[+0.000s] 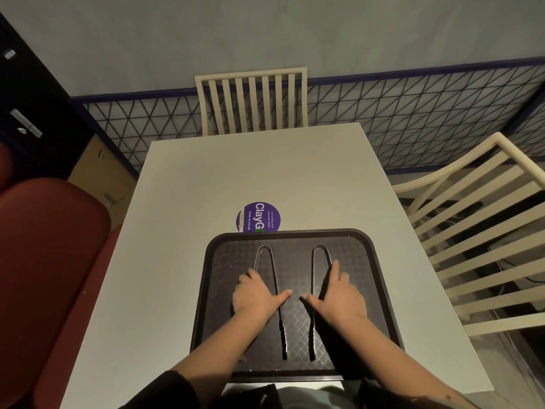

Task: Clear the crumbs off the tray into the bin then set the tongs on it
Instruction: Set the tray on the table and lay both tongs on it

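The pale worktop [182, 219] carries a black tray [380, 290], with a purple round sticker [259, 216] touching the tray's far edge.

One head cam, wide-angle, facing forward and steeply down. Close in: left hand [254, 294] and right hand [339, 295] sit mid-frame, table [236, 178] runs beyond them toward the wall [265, 31].
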A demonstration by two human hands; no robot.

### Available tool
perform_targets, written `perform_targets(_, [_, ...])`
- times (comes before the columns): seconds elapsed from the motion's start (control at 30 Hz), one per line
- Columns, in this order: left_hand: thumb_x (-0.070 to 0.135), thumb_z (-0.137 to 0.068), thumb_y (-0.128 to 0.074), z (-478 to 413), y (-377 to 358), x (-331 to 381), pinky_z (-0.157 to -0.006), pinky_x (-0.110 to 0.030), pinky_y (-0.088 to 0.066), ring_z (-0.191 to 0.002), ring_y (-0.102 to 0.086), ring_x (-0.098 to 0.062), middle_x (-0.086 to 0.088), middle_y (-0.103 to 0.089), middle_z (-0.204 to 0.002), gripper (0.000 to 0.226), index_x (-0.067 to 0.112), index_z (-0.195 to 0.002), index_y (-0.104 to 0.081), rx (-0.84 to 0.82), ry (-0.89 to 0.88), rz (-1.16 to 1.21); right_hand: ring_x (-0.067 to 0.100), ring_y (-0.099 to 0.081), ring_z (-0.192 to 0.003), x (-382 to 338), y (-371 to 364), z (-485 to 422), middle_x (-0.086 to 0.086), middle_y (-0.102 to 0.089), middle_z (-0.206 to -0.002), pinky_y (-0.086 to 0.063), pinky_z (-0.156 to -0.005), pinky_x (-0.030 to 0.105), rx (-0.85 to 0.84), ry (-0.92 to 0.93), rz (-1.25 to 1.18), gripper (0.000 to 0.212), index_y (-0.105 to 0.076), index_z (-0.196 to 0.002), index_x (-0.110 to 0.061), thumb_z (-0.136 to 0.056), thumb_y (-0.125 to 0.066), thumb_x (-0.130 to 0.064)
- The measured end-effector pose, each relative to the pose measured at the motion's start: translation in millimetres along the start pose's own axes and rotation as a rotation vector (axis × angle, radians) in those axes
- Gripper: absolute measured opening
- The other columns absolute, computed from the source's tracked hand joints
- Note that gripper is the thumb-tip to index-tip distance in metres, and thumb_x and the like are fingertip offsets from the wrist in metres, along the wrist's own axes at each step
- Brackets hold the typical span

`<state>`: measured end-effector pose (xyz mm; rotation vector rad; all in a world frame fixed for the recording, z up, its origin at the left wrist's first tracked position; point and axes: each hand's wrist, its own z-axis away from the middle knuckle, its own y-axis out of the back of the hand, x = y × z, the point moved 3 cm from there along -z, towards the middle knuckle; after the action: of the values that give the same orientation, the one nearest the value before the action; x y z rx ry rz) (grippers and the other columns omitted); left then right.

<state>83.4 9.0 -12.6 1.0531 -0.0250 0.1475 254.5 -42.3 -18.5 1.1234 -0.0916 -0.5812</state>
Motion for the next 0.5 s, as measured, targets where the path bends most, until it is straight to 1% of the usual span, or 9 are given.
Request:
perform_targets(0.07, [0.08, -0.07, -0.051, 2.7, 1.1, -1.1, -0.092, -0.034, -0.05, -0.126, -0.049, -0.029, -0.017, -0.037, -0.145, 0.114, 0.008, -0.15, -0.016, 0.007, -0.006, 0.002, 0.028, -0.049, -0.119, 3.5, 1.7, 1.6, 0.013, -0.035, -0.141, -0.048, -0.086, 0.034, 0.018, 0.007, 0.005, 0.104, 0.005, -0.15, -0.014, -0.079, -0.045, -0.072])
perform_targets(0.13, [0.08, -0.072, -0.047, 6.7, 2.3, -4.2, -0.094, -0.035, -0.048, -0.128, -0.046, -0.03, -0.016, -0.036, -0.146, 0.111, 0.009, -0.15, -0.016, 0.02, -0.022, -0.001, 0.028, -0.049, -0.118, 9.9, 4.3, 4.6, 0.013, -0.037, -0.139, -0.049, -0.084, 0.034, 0.048, 0.011, -0.001, 0.095, -0.001, -0.15, -0.015, -0.083, -0.04, -0.07])
perform_targets(0.2, [0.079, -0.076, -0.043, 13.0, 5.2, -11.0, -0.093, -0.035, -0.048, -0.129, -0.045, -0.029, -0.015, -0.038, -0.144, 0.102, 0.01, -0.148, -0.022, 0.056, -0.05, 0.005, 0.027, -0.051, -0.116, 18.9, 7.9, 8.2, 0.011, -0.042, -0.135, -0.048, -0.081, 0.034, 0.095, 0.026, -0.034, 0.078, -0.018, -0.146, -0.014, -0.089, -0.038, -0.063])
perform_targets(0.23, [0.077, -0.079, -0.041, 15.8, 6.9, -16.5, -0.091, -0.035, -0.048, -0.127, -0.045, -0.028, -0.014, -0.041, -0.141, 0.095, 0.011, -0.146, -0.029, 0.095, -0.07, 0.02, 0.026, -0.053, -0.112, 24.2, 9.9, 9.9, 0.01, -0.047, -0.13, -0.048, -0.079, 0.034, 0.136, 0.05, -0.058, 0.065, -0.032, -0.14, -0.014, -0.092, -0.039, -0.056])
perform_targets(0.27, [0.074, -0.082, -0.04, 17.9, 8.7, -23.6, -0.09, -0.036, -0.048, -0.124, -0.047, -0.027, -0.012, -0.045, -0.136, 0.087, 0.012, -0.142, -0.036, 0.147, -0.09, 0.043, 0.024, -0.056, -0.104, 29.6, 11.5, 11.1, 0.008, -0.052, -0.122, -0.047, -0.077, 0.033, 0.186, 0.093, -0.069, 0.049, -0.045, -0.129, -0.014, -0.094, -0.041, -0.048])
perform_targets(0.3, [0.07, -0.085, -0.04, 19.3, 10.4, -31.8, -0.087, -0.036, -0.049, -0.121, -0.049, -0.026, -0.011, -0.048, -0.131, 0.078, 0.012, -0.137, -0.043, 0.207, -0.105, 0.074, 0.024, -0.059, -0.095, 35.1, 12.3, 12.5, 0.007, -0.057, -0.112, -0.047, -0.074, 0.034, 0.229, 0.141, -0.058, 0.035, -0.053, -0.116, -0.015, -0.095, -0.042, -0.041])
perform_targets(0.37, [0.059, -0.089, -0.045, 19.6, 12.2, -51.7, -0.083, -0.036, -0.05, -0.112, -0.054, -0.026, -0.01, -0.055, -0.119, 0.061, 0.012, -0.126, -0.055, 0.324, -0.111, 0.159, 0.024, -0.06, -0.08, 48.5, 11.3, 14.9, 0.006, -0.062, -0.095, -0.046, -0.067, 0.034, 0.285, 0.199, -0.025, 0.023, -0.059, -0.096, -0.014, -0.095, -0.044, -0.031])
perform_targets(0.43, [0.047, -0.092, -0.051, 17.7, 12.8, -73.0, -0.08, -0.037, -0.05, -0.105, -0.056, -0.028, -0.011, -0.058, -0.11, 0.045, 0.01, -0.115, -0.064, 0.408, -0.085, 0.237, 0.024, -0.058, -0.07, 62.6, 9.1, 17.7, 0.006, -0.061, -0.084, -0.042, -0.059, 0.032, 0.311, 0.212, -0.036, 0.02, -0.059, -0.086, -0.013, -0.094, -0.048, -0.027])
perform_targets(0.5, [0.036, -0.093, -0.054, 17.3, 11.8, -94.0, -0.079, -0.04, -0.049, -0.103, -0.057, -0.032, -0.014, -0.058, -0.106, 0.036, 0.007, -0.11, -0.066, 0.451, -0.029, 0.279, 0.021, -0.056, -0.065, 76.4, 8.3, 22.7, 0.003, -0.059, -0.077, -0.042, -0.056, 0.031, 0.336, 0.199, -0.055, 0.018, -0.058, -0.082, -0.014, -0.093, -0.051, -0.026])
